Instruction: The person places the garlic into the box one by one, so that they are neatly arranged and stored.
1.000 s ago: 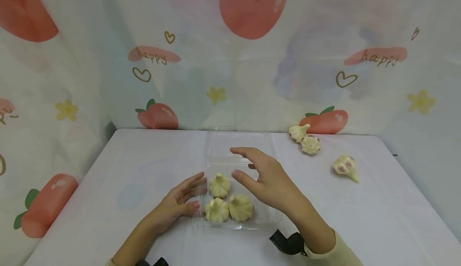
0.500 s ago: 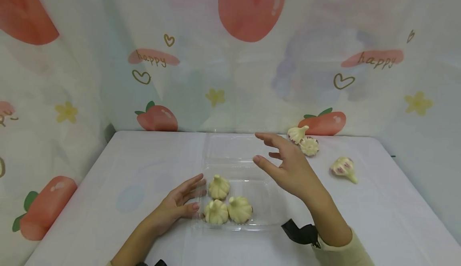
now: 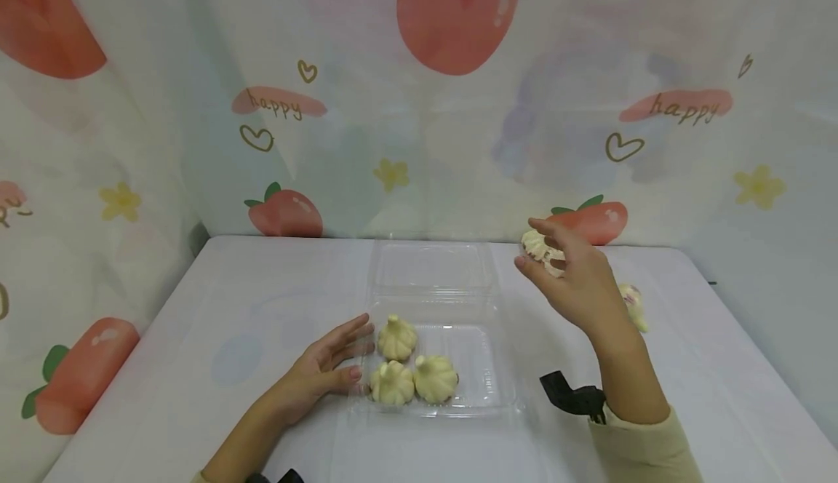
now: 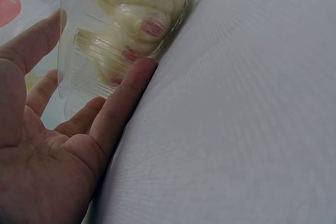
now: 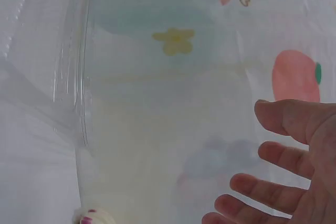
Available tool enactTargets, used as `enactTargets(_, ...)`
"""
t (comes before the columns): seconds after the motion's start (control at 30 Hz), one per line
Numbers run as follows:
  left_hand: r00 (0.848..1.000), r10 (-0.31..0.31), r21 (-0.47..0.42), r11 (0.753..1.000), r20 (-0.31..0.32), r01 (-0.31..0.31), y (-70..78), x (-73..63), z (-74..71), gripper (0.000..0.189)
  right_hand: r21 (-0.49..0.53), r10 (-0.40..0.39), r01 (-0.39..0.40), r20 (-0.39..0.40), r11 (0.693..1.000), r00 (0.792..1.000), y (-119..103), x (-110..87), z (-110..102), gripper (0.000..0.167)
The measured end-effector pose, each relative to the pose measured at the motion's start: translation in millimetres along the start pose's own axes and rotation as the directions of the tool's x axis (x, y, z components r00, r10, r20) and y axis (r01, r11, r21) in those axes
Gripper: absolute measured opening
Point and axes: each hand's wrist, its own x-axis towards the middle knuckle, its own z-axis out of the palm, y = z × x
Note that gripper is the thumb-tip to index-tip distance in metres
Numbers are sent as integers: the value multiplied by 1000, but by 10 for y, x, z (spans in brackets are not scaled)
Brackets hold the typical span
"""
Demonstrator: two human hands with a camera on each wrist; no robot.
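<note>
A clear plastic clamshell box (image 3: pixel 481 396) lies on the table with its lid (image 3: pixel 432 261) folded back. In its left half sit three garlic bulbs, one at the back (image 3: pixel 396 337), one at the front left (image 3: pixel 393 383) and one at the front right (image 3: pixel 436 379). My left hand (image 3: pixel 321 366) rests against the box's left wall, fingers spread, as the left wrist view also shows. Over the back right of the table, my right hand (image 3: pixel 579 283) has parted fingers and holds nothing. It partly covers two garlic bulbs (image 3: pixel 537 244) behind it.
Another garlic bulb (image 3: pixel 633 307) lies to the right, partly hidden by the right hand. A patterned cloth wall (image 3: pixel 445 141) rises at the table's back edge. White cloth (image 3: pixel 275 272) covers the table.
My right hand has moved from over the box to the right, to the loose garlic bulbs. The left hand has stayed at the box's left wall.
</note>
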Motion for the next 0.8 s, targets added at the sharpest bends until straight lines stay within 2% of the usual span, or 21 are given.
enactTargets(0.13, 1000, 1, 1, 1000, -2, -1, 0, -5, 0, 74, -91, 76, -75, 4, 993, 997, 137, 15, -113, 56)
enactTargets(0.33, 1000, -7, 7, 1000, -6, 7, 8, -6, 2, 74, -197, 213, -201, 43, 960, 976, 369, 0, -258, 66)
enactTargets(0.43, 1000, -8, 12, 1000, -7, 8, 14, -4, 2, 73, -221, 266, -246, 67, 944, 962, 491, -8, -314, 74)
enactTargets(0.6, 1000, -12, 20, 1000, -12, 13, 21, -3, 4, 73, -238, 366, -332, 115, 913, 924, 671, -16, -393, 85)
enactTargets(0.8, 1000, -16, 17, 1000, -19, 16, 31, -10, 18, 73, -264, 447, -408, 104, 874, 889, 885, -56, -490, 89)
